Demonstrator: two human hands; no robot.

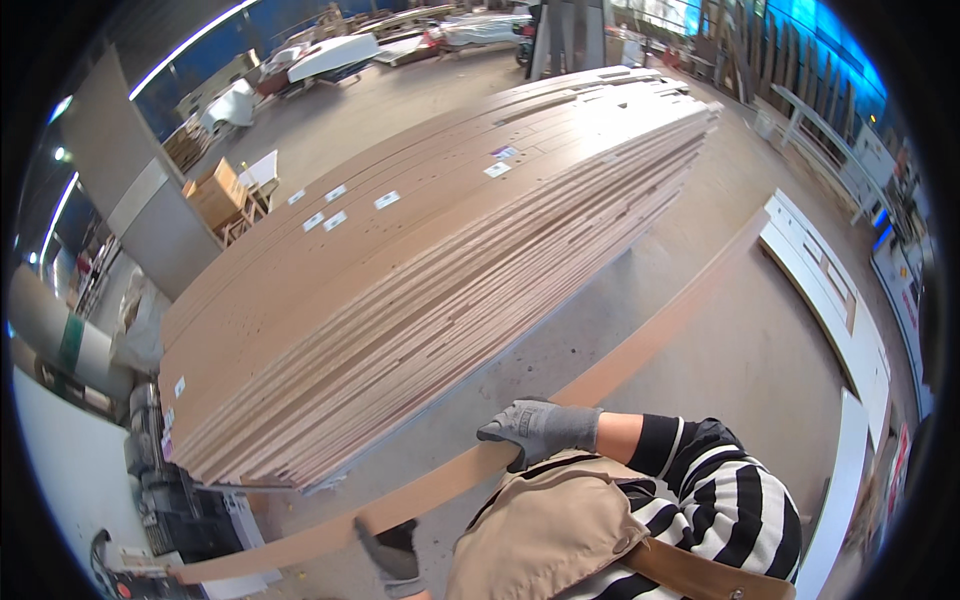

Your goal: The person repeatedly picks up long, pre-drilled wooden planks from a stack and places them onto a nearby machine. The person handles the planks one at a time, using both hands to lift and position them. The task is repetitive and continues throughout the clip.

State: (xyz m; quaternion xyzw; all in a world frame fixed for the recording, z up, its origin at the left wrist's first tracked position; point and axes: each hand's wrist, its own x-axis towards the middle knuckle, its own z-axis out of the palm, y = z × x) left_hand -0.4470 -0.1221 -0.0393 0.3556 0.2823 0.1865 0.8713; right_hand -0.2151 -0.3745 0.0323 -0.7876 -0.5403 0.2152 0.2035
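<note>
A long, thin wood-coloured strip [442, 480] runs diagonally past my body, from the lower left up to the right. My right hand [534, 431], in a grey work glove, is shut around the strip near its middle. My left hand [394, 551], also gloved, is at the strip's lower edge further left. It is blurred there, and whether its fingers grip the strip is unclear. Beyond the strip lies a big stack of long brown boards [420, 277], with several white labels on top.
A white panel with cutouts [832, 292] lies on the right, close to the strip's far end. Black machinery [169, 480] stands at the lower left. A cardboard box [217, 191] sits behind the stack, and a tall grey panel [124, 165] leans at the left.
</note>
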